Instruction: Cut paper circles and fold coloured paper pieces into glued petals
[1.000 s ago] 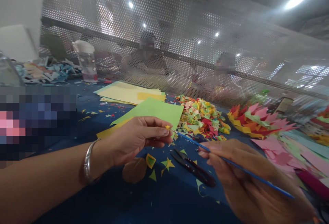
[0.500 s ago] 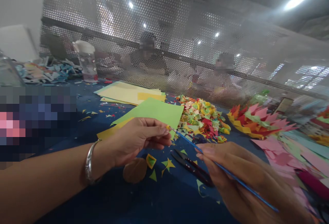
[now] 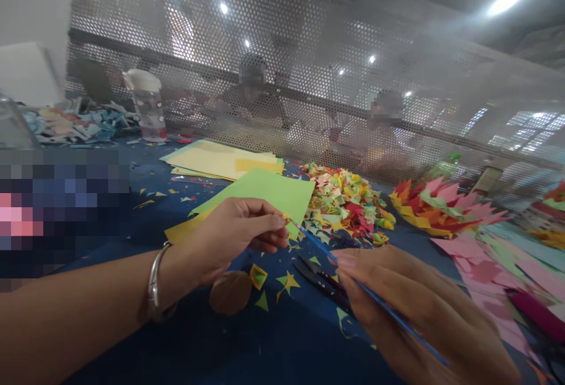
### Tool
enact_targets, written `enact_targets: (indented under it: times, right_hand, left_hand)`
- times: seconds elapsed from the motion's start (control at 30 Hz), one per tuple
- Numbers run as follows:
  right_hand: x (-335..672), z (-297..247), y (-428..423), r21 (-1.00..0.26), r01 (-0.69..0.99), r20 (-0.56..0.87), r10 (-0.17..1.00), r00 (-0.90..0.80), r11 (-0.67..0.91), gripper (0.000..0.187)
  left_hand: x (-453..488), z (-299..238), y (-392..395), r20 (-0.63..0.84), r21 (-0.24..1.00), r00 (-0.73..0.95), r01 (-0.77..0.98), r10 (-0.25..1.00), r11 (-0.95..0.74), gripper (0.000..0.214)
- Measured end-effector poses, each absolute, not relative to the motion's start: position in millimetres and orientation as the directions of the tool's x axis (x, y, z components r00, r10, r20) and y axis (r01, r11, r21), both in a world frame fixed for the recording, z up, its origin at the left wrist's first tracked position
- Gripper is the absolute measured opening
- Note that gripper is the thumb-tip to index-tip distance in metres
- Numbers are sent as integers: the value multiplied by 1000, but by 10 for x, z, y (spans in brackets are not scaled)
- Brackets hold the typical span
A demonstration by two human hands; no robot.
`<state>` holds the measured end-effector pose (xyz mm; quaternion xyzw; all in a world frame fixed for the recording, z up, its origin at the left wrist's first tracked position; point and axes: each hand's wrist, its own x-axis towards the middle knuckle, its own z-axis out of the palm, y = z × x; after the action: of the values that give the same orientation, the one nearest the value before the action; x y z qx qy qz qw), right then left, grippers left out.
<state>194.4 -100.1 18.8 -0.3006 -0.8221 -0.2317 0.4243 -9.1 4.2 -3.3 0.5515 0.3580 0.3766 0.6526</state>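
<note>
Head camera view, looking down over a blue table littered with paper offcuts. The left hand, a silver bangle on its wrist, has thumb and forefinger pinched tight together on a small yellow paper piece; its other fingers are curled in loosely beneath. That scrap is held up off the table, just in front of the near corner of a green sheet.

The right hand grips a thin blue stick like a pen, fingers closed round the shaft and thumb laid along it. The stick slants up and left, and its tip meets the yellow piece right at the left fingertips; whether it goes inside the paper I cannot tell.

Below the two hands lie dark snips, a brown round disc and a few yellow-and-green cut stars. Beyond the green sheet lies a heap of mixed coloured scraps, and further right a fan of pointed red, pink and orange folded pieces. Pale yellow sheets lie further back, near a clear jar. Two other people sit behind a perforated screen.
</note>
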Motion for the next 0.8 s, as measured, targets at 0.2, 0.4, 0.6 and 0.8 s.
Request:
enact_targets:
  times: [0.2,0.4,0.6,0.8]
  right_hand:
    - [1926,198,-969,130,677,854,265,-448,725,25]
    - [1914,178,-974,86,688,849,309,-429,720,23]
    - [1910,170,-975,112,699,866,276,-417,706,25]
    - [1978,126,-1020,57,733,849,353,-393,678,34]
  left_hand:
    - [-95,-64,78,21,1000,461,-12,887,-17,19]
    - [-101,-90,111,57,997,475,22,878,-76,15]
    - [-107,-85,105,99,992,457,29,884,-126,14]
    - [-91,-23,62,221,975,458,-71,861,-212,32]
